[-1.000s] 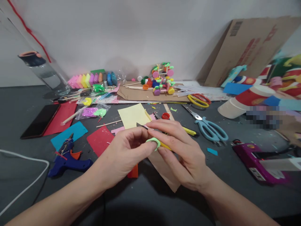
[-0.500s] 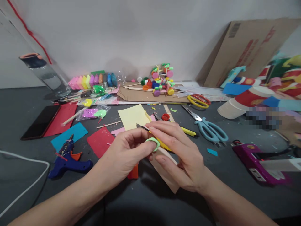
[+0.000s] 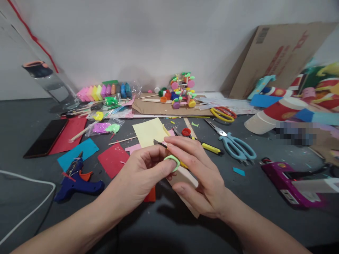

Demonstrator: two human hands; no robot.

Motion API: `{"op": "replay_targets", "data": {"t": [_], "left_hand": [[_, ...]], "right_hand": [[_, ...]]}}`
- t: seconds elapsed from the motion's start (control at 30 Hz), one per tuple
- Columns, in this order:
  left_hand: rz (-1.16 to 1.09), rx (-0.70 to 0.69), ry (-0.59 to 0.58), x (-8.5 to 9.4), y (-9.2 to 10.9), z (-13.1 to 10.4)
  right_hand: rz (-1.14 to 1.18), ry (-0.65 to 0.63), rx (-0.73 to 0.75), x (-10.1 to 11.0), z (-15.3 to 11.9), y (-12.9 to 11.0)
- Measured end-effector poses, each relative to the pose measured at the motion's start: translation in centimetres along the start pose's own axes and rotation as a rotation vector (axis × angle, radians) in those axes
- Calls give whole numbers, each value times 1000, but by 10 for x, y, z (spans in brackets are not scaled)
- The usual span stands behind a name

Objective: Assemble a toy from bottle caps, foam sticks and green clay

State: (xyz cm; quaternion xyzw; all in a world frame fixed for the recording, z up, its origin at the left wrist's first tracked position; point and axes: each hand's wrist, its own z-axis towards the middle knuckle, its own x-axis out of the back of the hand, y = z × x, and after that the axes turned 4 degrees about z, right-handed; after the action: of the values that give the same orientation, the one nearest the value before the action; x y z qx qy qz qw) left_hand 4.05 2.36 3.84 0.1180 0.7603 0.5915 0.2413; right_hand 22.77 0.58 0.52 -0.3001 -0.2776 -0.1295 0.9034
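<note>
My left hand [image 3: 150,169] pinches a small light green piece [image 3: 172,162] between thumb and fingers, above the middle of the table. Close beside it, my right hand [image 3: 200,173] is curved with its fingertips over a yellow craft knife [image 3: 183,164], whose dark blade points left past the fingers. Most of the knife is hidden by that hand. Below the hands lies a strip of tan card [image 3: 186,176]. An orange piece [image 3: 150,194] shows under my left wrist, and a pale yellow sheet [image 3: 149,131] lies just beyond the hands.
A blue glue gun [image 3: 79,181], red paper [image 3: 113,159] and a phone [image 3: 46,137] lie left. Blue scissors [image 3: 235,145], a yellow cutter [image 3: 211,148], a purple device [image 3: 288,181] and a paper cup [image 3: 275,114] are right. A colourful model [image 3: 183,90] stands behind.
My right hand has shifted slightly left and covers more of the yellow knife. My left hand stays almost still with the green piece.
</note>
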Motion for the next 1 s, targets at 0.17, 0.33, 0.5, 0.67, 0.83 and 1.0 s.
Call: {"op": "replay_targets", "data": {"t": [0.17, 0.33, 0.5, 0.67, 0.83, 1.0], "left_hand": [[33, 1, 27, 0, 0, 0], [3, -2, -4, -1, -1, 0], [32, 14, -34, 1, 1, -2], [196, 25, -29, 4, 5, -2], [452, 14, 24, 1, 8, -4], [627, -41, 20, 3, 10, -8]], "right_hand": [[0, -3, 3, 1, 2, -1], [5, -9, 0, 0, 1, -1], [57, 7, -50, 2, -1, -1], [139, 68, -142, 3, -1, -2], [95, 108, -144, 2, -1, -3], [31, 110, -91, 2, 2, -4]]}}
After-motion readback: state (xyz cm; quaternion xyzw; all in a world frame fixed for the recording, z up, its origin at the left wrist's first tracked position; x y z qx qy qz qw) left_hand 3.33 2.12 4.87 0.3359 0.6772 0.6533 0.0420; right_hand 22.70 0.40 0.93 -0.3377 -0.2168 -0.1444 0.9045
